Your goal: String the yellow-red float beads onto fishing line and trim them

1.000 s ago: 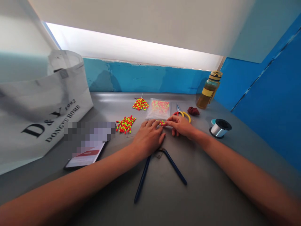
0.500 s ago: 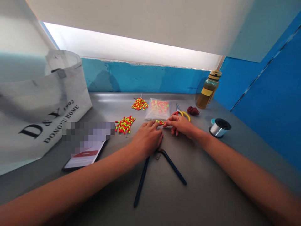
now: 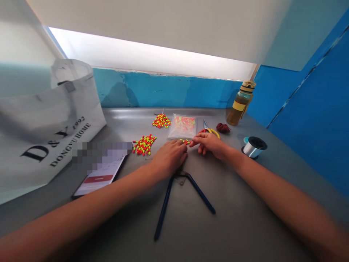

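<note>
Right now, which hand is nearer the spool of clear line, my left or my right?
Your right hand is nearer, lying a short way to the left of the spool of clear line in the view. Your left hand is farther off, beyond the right hand.

Very bright, near-blown-out light strip (image 3: 147,52) below pale blind (image 3: 152,25), main light from ahead. Soft glare on grey tabletop (image 3: 131,115) nr far edge; shadows faint. Strong wide-angle bend at edges, esp. shopping bag (image 3: 54,138). Forearms (image 3: 76,213) soft, blurry twd bottom corners. Pixelated patch (image 3: 102,156) mid-left.
</note>
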A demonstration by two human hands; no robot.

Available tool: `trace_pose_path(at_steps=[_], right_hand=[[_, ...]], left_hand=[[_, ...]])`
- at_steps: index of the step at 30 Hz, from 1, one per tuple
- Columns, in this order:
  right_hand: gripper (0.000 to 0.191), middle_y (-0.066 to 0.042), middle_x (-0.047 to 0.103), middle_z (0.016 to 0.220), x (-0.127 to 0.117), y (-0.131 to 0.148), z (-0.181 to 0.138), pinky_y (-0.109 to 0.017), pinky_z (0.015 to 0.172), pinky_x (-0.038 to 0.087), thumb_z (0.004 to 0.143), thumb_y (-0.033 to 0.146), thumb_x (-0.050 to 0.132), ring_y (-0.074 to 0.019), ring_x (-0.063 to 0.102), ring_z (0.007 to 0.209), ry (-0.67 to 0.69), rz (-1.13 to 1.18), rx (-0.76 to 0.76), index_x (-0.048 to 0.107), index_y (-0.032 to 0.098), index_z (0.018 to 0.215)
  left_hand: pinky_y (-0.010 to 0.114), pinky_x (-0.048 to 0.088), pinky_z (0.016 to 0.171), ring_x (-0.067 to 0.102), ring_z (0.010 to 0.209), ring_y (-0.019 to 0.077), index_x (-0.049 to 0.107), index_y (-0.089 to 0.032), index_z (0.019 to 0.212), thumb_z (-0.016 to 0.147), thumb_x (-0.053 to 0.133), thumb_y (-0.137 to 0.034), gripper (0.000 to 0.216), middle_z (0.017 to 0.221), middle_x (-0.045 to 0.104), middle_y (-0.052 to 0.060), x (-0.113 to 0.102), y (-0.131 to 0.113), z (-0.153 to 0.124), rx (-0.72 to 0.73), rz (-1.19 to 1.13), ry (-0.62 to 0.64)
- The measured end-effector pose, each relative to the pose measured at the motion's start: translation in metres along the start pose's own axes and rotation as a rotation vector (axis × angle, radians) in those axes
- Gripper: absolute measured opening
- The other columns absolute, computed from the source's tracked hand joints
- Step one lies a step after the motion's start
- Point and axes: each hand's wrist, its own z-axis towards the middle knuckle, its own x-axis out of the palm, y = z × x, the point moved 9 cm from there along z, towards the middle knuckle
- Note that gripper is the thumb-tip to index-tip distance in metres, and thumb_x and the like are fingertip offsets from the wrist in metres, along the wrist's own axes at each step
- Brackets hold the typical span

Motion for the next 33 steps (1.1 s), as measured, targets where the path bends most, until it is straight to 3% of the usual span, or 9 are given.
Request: trace_pose_path(at_steps=[6, 16, 24, 29, 33], right_hand=[[0.009, -0.008, 0.077, 0.094, 0.000, -0.001, 0.001, -0.015, 0.040, 0.045, 0.092, 0.022, 0.062, -0.0071, 0.060, 0.051, 0.002, 0.023, 0.001, 0.066, 0.015, 0.088], [0.008, -0.008, 0.077, 0.093, -0.001, 0.001, 0.000, -0.016, 0.040, 0.045, 0.092, 0.021, 0.062, -0.0077, 0.059, 0.052, -0.007, 0.041, 0.020, 0.066, 0.015, 0.087], [0.008, -0.007, 0.076, 0.093, 0.000, 0.002, -0.001, -0.016, 0.041, 0.045, 0.092, 0.020, 0.061, -0.0077, 0.058, 0.053, -0.005, 0.044, 0.019, 0.065, 0.015, 0.088], [0.007, -0.008, 0.076, 0.090, 0.000, 0.001, -0.002, -0.016, 0.040, 0.043, 0.090, 0.020, 0.063, -0.0076, 0.058, 0.051, -0.021, 0.072, 0.030, 0.065, 0.015, 0.087], [0.007, -0.005, 0.075, 0.079, -0.011, 0.000, -0.003, -0.018, 0.041, 0.041, 0.088, 0.021, 0.062, -0.0074, 0.055, 0.047, -0.236, 0.192, -0.055, 0.062, 0.016, 0.083]], left_hand=[[0.038, 0.049, 0.094, 0.066, 0.102, 0.0254, 0.073, -0.016, 0.095, 0.095, 0.048, -0.015, 0.025, 0.102, 0.072, 0.011, 0.004, -0.007, 0.005, 0.079, 0.050, -0.014], [0.034, 0.047, 0.094, 0.064, 0.103, 0.0246, 0.070, -0.011, 0.104, 0.096, 0.043, -0.010, 0.028, 0.107, 0.069, 0.014, 0.015, -0.010, 0.005, 0.129, 0.196, 0.067], [0.038, 0.048, 0.091, 0.065, 0.101, 0.0280, 0.070, -0.010, 0.100, 0.090, 0.046, -0.006, 0.026, 0.102, 0.068, 0.016, 0.014, -0.013, 0.002, 0.217, 0.254, 0.099], [0.036, 0.050, 0.085, 0.067, 0.095, 0.0251, 0.068, -0.016, 0.096, 0.093, 0.048, -0.016, 0.021, 0.097, 0.070, 0.011, 0.003, 0.006, 0.006, 0.015, 0.010, 0.034], [0.032, 0.049, 0.069, 0.067, 0.078, 0.0207, 0.066, -0.020, 0.090, 0.091, 0.051, -0.034, 0.020, 0.088, 0.072, 0.004, 0.000, 0.024, 0.006, -0.182, -0.516, -0.091]])
